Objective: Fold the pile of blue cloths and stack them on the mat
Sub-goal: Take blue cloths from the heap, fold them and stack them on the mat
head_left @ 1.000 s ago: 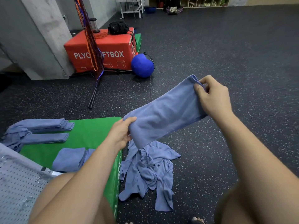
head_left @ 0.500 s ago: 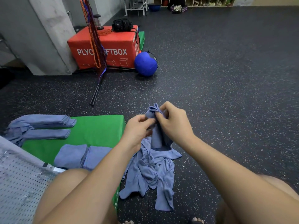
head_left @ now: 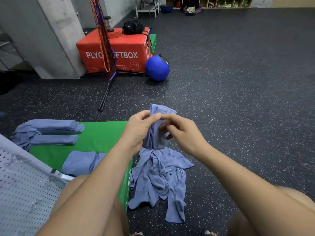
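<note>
A folded blue cloth [head_left: 157,138] hangs in the air above the floor, doubled over. My left hand [head_left: 139,129] pinches its upper left edge between thumb and fingers. My right hand [head_left: 183,132] pinches its top from the right, fingers blurred against the fabric. Under it a loose pile of blue cloths [head_left: 162,181] lies crumpled on the dark floor beside the green mat [head_left: 100,135]. On the mat lie folded cloths: a long stack [head_left: 51,127] at the far left, another [head_left: 54,139] just in front, and a squarer stack [head_left: 81,162] near my knee.
A perforated grey metal bench [head_left: 22,189] is at the lower left. Farther off stand a red plyo soft box [head_left: 117,51] with a black bag [head_left: 133,27] on top, a blue ball [head_left: 157,68], a stand with orange straps [head_left: 105,48] and a concrete pillar [head_left: 56,36].
The cloth was stretched wide between both hands a second ago. The hands came together, doubling it over, and it now hangs as a narrow folded bundle between them.
</note>
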`<state>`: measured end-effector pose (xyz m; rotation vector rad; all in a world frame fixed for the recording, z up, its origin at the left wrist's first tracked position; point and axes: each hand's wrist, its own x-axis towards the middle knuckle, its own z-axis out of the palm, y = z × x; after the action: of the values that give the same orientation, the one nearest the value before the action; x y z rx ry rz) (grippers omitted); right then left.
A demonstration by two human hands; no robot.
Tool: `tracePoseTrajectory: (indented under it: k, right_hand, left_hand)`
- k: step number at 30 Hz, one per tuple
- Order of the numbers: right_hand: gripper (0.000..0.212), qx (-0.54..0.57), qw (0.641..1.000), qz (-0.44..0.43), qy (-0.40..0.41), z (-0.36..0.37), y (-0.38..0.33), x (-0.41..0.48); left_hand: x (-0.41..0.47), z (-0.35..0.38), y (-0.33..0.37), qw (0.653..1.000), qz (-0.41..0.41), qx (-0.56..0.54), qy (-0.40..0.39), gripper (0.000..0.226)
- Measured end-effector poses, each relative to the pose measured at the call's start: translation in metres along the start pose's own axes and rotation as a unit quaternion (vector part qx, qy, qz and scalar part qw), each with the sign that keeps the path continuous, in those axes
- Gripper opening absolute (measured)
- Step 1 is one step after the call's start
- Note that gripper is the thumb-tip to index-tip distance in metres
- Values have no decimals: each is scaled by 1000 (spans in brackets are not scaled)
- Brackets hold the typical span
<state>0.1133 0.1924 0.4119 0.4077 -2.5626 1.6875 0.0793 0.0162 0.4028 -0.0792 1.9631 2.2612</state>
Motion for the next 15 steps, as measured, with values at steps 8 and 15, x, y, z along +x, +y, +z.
tracePoseTrajectory:
  k: [8, 15]
  right_hand:
    - [100, -76, 997, 5, -31, -44, -9, 14]
    - [56, 26, 972, 110, -208, -51, 7, 19]
  left_hand:
    - [-28, -27, 49, 993, 4, 57, -107, 26]
    - [-30, -53, 63, 988, -4, 50, -149, 30]
